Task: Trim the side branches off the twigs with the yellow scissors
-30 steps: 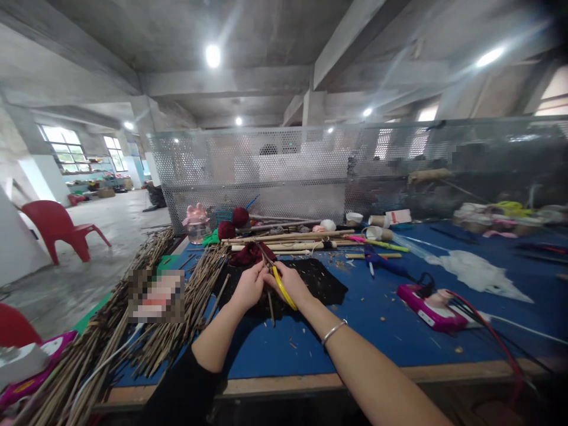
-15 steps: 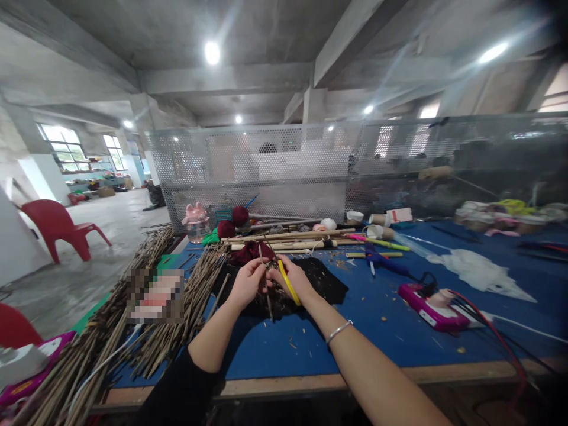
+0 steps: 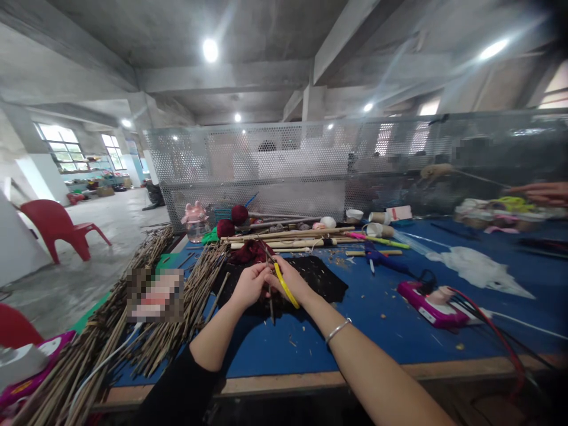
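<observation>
Brown stick (image 3: 272, 311), long axis near-vertical at frame centre: I see the left hand (image 3: 248, 287) clamped on it; right hand (image 3: 293, 280), just beside, closed around a yellow-handled tool (image 3: 286, 288).

A red plastic chair (image 3: 57, 222) stands on the concrete floor (image 3: 106, 222) at the left; a magenta power strip (image 3: 432, 306) lies on the blue-topped table (image 3: 377, 340).

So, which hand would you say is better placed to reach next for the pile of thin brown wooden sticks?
Probably the left hand: it is nearer the pile, while the right hand lies farther off and holds the yellow-handled tool.
</observation>
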The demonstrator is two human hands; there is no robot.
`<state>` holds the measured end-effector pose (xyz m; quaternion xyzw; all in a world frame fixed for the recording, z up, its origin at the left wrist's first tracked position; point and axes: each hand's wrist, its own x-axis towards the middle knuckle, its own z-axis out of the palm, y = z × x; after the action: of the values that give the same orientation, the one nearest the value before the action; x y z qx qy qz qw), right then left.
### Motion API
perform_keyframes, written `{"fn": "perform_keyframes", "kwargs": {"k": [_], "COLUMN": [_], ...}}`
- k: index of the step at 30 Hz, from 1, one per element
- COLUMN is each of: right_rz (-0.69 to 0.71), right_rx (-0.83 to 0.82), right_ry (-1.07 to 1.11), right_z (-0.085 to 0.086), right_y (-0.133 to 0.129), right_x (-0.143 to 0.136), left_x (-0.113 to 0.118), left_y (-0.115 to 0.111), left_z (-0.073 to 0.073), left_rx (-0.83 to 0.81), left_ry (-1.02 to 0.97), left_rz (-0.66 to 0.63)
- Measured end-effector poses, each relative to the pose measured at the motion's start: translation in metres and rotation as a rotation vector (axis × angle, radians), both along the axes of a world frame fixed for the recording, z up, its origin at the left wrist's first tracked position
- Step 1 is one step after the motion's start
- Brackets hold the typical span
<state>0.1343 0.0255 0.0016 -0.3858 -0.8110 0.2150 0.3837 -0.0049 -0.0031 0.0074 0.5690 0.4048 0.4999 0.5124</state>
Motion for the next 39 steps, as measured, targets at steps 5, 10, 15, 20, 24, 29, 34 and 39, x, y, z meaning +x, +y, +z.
{"fn": "perform_keyframes", "kwargs": {"k": [5, 10, 15, 20, 24, 29, 34, 39], "right_rz": [-0.009, -0.024, -0.025, -0.087, -0.128, -0.089, -0.086, -0.077], "right_rx": [-0.007, -0.02, -0.005, 0.01, 0.055, 0.15, 0.185, 0.206], "right_ry": [0.01, 0.015, 0.023, -0.078, -0.175, -0.15, -0.113, -0.131], "right_z": [0.002, 0.0, 0.002, 0.003, 0.0, -0.007, -0.012, -0.009], "right_y": [-0.006, -0.006, -0.007, -0.007, -0.004, 0.004, 0.008, 0.007], "right_x": [-0.004, -0.006, -0.005, -0.005, -0.003, -0.003, -0.004, -0.003], "left_x": [-0.001, -0.001, -0.002, -0.004, -0.007, -0.007, -0.004, -0.003], "left_y": [0.002, 0.0, 0.0, 0.002, 0.002, 0.0, -0.002, -0.002], "left_z": [-0.002, -0.002, -0.002, -0.002, -0.002, 0.0, 0.001, 0.001], "left_rx": [0.027, 0.064, 0.048, 0.053, 0.114, 0.124, 0.087, 0.084], "left_ry": [0.002, 0.037, 0.015, 0.026, 0.086, 0.106, 0.106, 0.085], "left_rz": [0.03, 0.101, 0.084, 0.141, 0.201, 0.176, 0.165, 0.155]}}
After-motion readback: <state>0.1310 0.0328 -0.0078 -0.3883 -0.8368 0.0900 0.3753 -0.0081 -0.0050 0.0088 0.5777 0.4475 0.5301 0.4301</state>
